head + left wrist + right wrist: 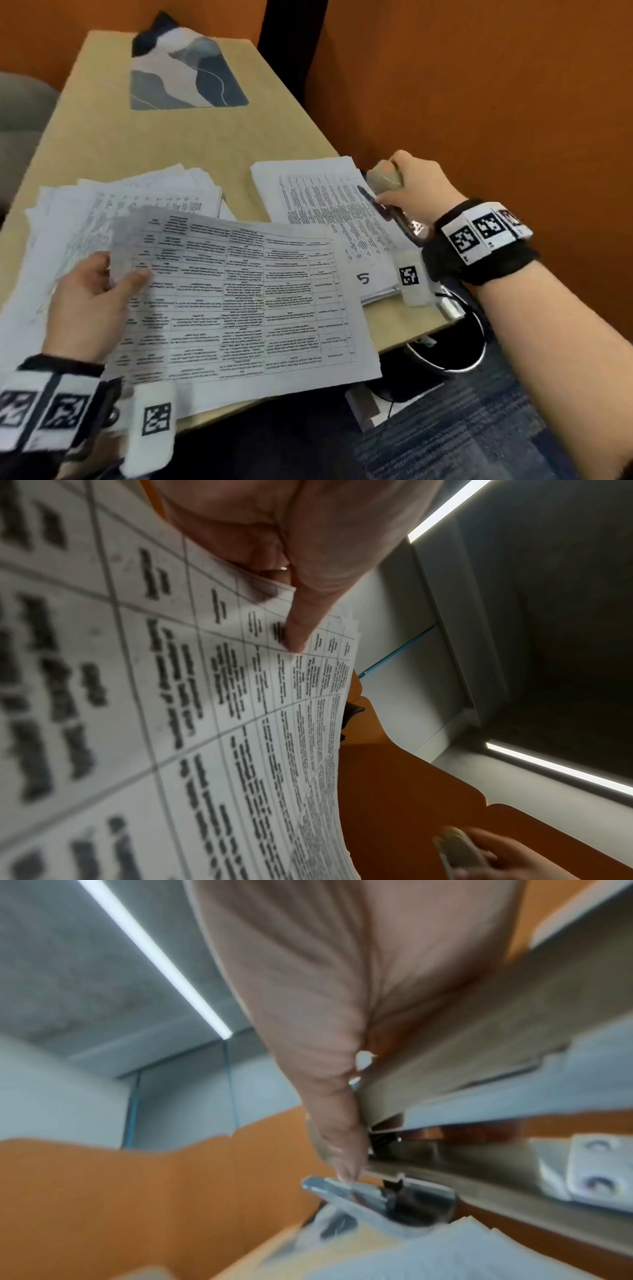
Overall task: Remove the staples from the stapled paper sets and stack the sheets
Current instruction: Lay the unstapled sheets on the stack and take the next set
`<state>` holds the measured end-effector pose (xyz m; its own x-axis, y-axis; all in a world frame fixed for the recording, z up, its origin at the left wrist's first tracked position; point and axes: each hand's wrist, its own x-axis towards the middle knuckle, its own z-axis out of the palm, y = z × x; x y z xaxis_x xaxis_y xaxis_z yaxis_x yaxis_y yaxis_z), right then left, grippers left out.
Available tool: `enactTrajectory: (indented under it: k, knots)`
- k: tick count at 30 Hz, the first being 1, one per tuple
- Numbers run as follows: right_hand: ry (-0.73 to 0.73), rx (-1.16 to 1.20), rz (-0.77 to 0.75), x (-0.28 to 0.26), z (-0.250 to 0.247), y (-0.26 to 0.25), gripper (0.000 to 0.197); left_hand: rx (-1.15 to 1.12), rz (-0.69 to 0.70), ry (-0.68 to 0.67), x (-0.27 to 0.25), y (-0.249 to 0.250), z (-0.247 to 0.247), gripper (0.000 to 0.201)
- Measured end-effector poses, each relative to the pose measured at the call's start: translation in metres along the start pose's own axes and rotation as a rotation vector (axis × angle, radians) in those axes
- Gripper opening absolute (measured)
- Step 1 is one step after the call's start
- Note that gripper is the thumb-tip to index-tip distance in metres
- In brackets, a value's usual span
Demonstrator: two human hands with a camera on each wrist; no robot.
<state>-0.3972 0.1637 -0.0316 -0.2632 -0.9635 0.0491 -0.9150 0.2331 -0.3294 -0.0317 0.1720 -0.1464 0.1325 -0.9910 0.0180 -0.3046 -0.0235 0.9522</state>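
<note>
Nearest me, my left hand (90, 301) pinches the tabled sheets (239, 301), long axis running rightward above the surface (205, 137); my right hand (411, 186) grips the stapler (383, 178) over the right-hand stack (325, 212), farther off.

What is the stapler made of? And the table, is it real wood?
The stapler looks like beige matte plastic on top, with shiny grey metal at its nose, which glints in the right wrist view. The right hand grips it. The table is pale tan and smooth with no clear grain, so it may be laminate rather than solid wood; the pictures leave that open.
</note>
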Motion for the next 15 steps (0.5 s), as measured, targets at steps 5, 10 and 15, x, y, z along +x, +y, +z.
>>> enactTrajectory:
  k: [5,10,15]
  knots:
    - [-0.194,-0.306,-0.193,0.062,0.065,-0.053,0.032,-0.005,0.018,-0.01,-0.013,0.031,0.007,0.012]
    - [-0.257,-0.457,-0.245,0.083,0.093,-0.061,0.025,0.013,0.004,0.008,-0.011,0.027,0.003,0.01]
    - [-0.27,-0.364,-0.228,0.076,0.089,-0.09,0.046,0.028,0.012,0.025,-0.012,0.031,0.001,0.014]
